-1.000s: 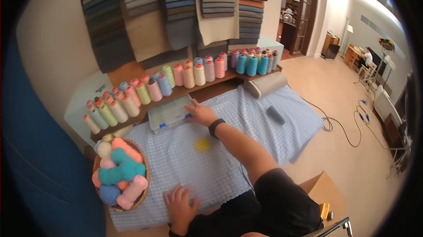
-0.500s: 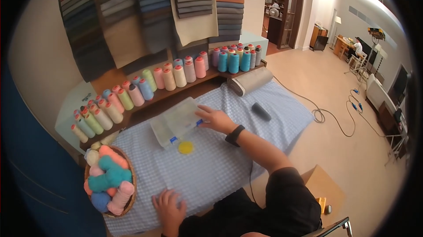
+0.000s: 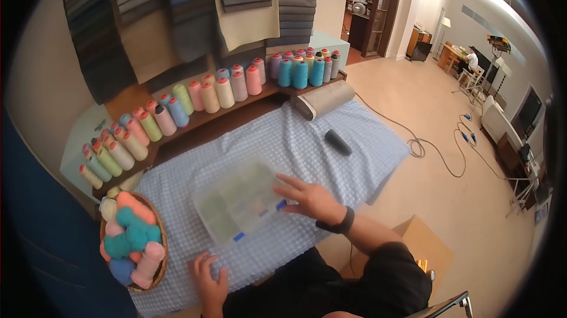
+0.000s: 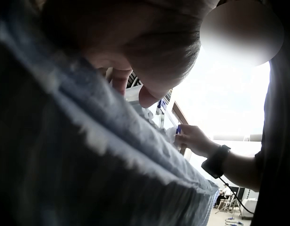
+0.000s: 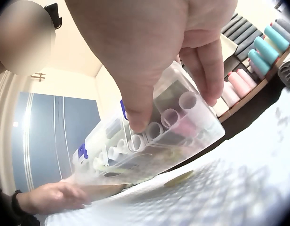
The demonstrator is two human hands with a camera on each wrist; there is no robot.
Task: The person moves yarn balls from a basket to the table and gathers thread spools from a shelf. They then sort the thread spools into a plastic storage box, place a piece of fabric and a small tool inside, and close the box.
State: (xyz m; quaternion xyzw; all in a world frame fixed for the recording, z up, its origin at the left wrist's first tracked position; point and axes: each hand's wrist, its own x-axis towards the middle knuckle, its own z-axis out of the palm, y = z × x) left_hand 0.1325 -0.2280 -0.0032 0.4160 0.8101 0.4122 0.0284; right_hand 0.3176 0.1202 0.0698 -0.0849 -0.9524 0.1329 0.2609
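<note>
A clear plastic storage box (image 3: 233,200) with blue latches is in my right hand (image 3: 310,200), which grips its right end. In the right wrist view the thumb lies on the latch side and the fingers on the opposite side; the box (image 5: 157,162) is tilted, with several white tube-like pieces inside. A flat yellow disc (image 5: 179,179) shows below it on the cloth; in the head view the box hides that disc. My left hand (image 3: 209,282) rests at the near edge of the checked cloth (image 3: 177,182), fingers loosely bent, holding nothing, close to the box's near left corner.
A wicker basket of yarn (image 3: 133,241) stands at the left. Cones of thread (image 3: 209,96) line the shelf behind. A grey fabric roll (image 3: 325,99) and a dark grey cylinder (image 3: 338,142) lie on the right of the cloth. A cardboard box (image 3: 407,241) is beside the table.
My right hand has lifted the box from beside the shelf and carried it toward me, over the yellow disc. The left hand has stayed at the near edge of the cloth.
</note>
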